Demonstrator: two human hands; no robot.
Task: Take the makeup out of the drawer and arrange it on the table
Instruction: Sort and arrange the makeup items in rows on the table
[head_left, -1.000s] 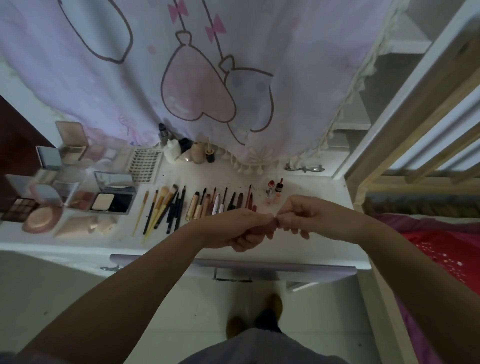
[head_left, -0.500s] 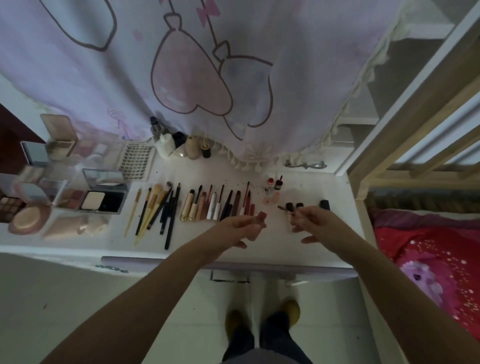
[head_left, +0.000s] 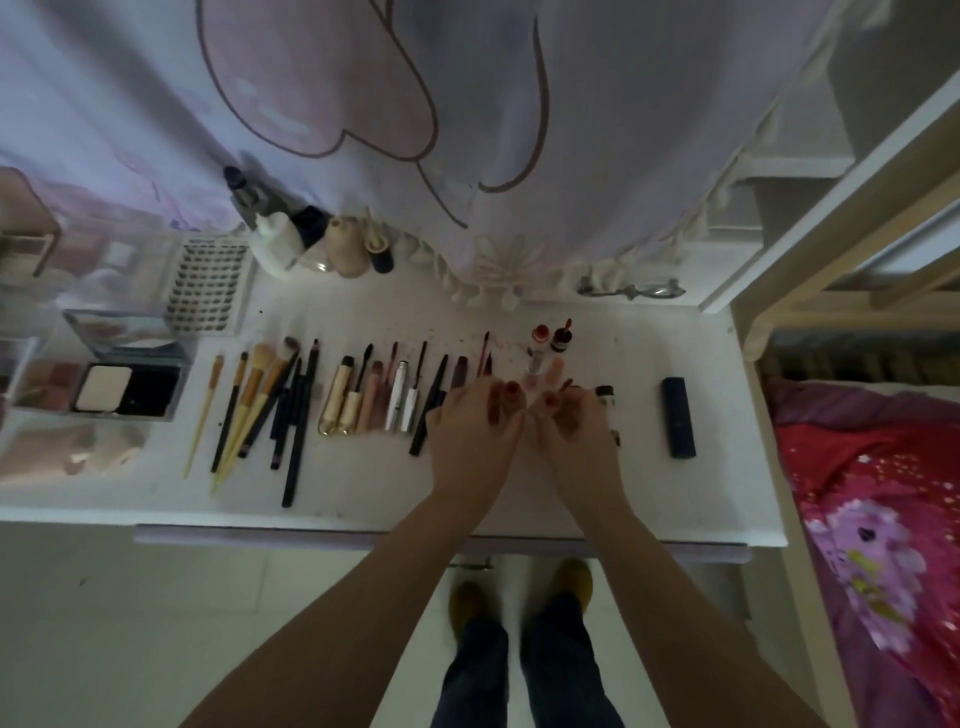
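Both hands are down on the white table (head_left: 363, 483), side by side to the right of the makeup row. My left hand (head_left: 470, 436) grips a small red lipstick (head_left: 512, 389), its round red top showing above the fingers. Beside it, my right hand (head_left: 574, 434) has curled fingers that pinch a small dark red piece (head_left: 550, 401), too blurred to name for sure. Brushes (head_left: 260, 405), gold tubes (head_left: 340, 408) and mascaras (head_left: 405, 397) lie in a row to the left. A black lipstick tube (head_left: 678, 423) lies to the right. The lilac drawer front (head_left: 311, 535) shows under the table edge.
Open palettes (head_left: 124, 387) and a lash tray (head_left: 208, 291) fill the table's left. Bottles (head_left: 275, 244) stand at the back under a pale curtain (head_left: 467, 130). Small red bottles (head_left: 550, 335) stand behind my hands. A bed with a red cover (head_left: 872, 519) lies on the right.
The hands pulled a small item apart in the air, then came down and together onto the table by the lipsticks. The camera moved closer to the table.
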